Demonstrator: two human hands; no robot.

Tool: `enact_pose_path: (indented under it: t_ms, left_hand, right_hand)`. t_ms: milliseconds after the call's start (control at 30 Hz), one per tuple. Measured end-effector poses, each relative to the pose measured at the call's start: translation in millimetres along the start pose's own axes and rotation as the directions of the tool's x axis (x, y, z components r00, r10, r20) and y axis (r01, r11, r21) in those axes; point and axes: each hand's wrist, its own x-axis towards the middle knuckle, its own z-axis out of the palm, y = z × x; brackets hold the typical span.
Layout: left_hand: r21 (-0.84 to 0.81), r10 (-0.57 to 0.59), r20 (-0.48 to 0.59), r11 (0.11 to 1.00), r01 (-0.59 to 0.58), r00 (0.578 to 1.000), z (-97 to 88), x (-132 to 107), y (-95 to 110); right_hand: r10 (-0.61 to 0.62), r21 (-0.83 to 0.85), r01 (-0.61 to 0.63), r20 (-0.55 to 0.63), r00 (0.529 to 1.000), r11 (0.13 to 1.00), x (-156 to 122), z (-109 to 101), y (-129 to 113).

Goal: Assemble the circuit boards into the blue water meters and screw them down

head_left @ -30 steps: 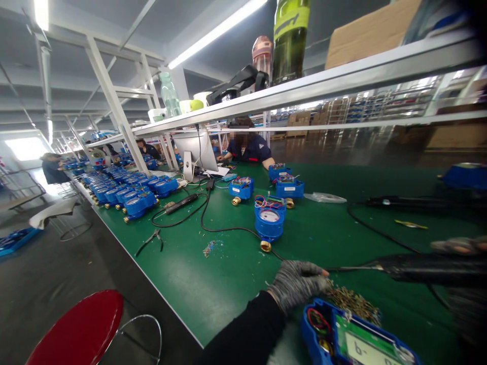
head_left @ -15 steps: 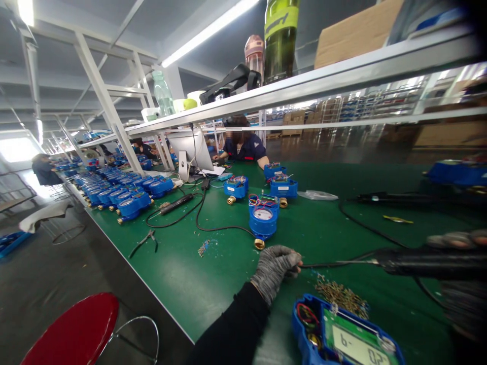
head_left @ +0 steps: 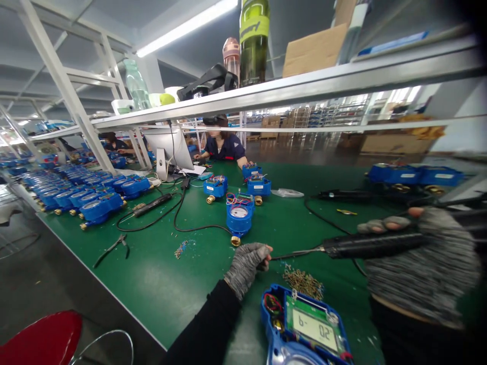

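My left hand [head_left: 248, 267], in a grey knit glove with bare fingertips, is closed in a pinch; what lies between the fingertips is too small to make out. Pointing at those fingertips is the thin bit of a black electric screwdriver [head_left: 375, 245]. My right hand [head_left: 422, 253], gloved the same way, is wrapped round its body. Below the bit lies a heap of small screws [head_left: 303, 284]. Nearest to me sits an opened blue water meter [head_left: 279, 324] showing a green circuit board and a lit display. Another blue meter [head_left: 239, 218] with exposed wires stands beyond my left hand.
Cutting pliers [head_left: 112, 249] and a second screwdriver [head_left: 154, 204] lie at left on the green table [head_left: 163, 294]. Rows of blue meters [head_left: 95, 208] fill the far left. A co-worker [head_left: 224, 147] sits across. A shelf [head_left: 274, 96] with bottles spans above; a red stool [head_left: 41, 337] stands lower left.
The view has turned to the right, so the table and its things sit further left. My right hand and the screwdriver show more fully. My left hand keeps its pinch near the bit.
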Motion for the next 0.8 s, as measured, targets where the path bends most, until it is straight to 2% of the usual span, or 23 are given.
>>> enact_pose_path:
  t_ms: [67,167,433,633,800]
  left_hand:
    - [-0.005,0.002,0.0,1.0,-0.002,1.0,0.6,0,0]
    - [-0.018,0.021,-0.021,1.0,-0.021,1.0,-0.1,1,-3]
    - [-0.021,-0.018,0.036,1.0,0.019,0.999,1.4,-4,0]
    - [-0.041,-0.042,-0.007,0.998,0.042,0.999,1.0,-4,0]
    - [-0.047,-0.036,-0.001,0.998,0.036,0.999,-0.2,-3,-1]
  right_hand:
    - [-0.056,-0.059,0.06,0.061,0.997,0.996,-5,3,2]
    - [-0.076,-0.059,0.078,0.041,0.996,0.995,-8,3,5]
    - [-0.012,-0.042,0.013,0.016,1.0,0.999,-14,9,10]
    - [-0.029,-0.075,0.033,0.056,0.998,0.997,-20,9,21]
    - [0.019,-0.068,-0.017,0.028,0.999,0.998,-18,10,20]
